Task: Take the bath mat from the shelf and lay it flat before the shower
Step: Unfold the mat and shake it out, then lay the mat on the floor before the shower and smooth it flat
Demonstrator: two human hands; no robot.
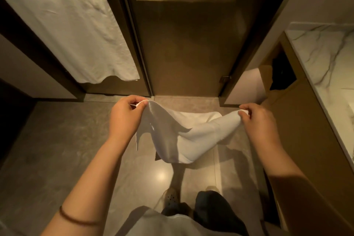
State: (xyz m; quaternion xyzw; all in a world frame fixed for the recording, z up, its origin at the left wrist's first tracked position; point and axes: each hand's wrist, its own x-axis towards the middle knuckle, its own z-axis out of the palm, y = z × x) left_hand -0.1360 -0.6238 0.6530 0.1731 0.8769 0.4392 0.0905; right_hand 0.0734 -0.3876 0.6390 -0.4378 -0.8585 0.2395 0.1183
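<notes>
Here, bath mat (183, 136) slack between left hand (124, 119) and right hand (258, 120).

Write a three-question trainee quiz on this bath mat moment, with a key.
1. True or false: the bath mat already lies flat on the floor.
2. Which hands grip it? A) left hand only B) right hand only C) both
3. Fill in: a white towel hangs to the ___ of the shower door.

Key: 1 false, it sags between the hands; 2 C; 3 left.
</notes>
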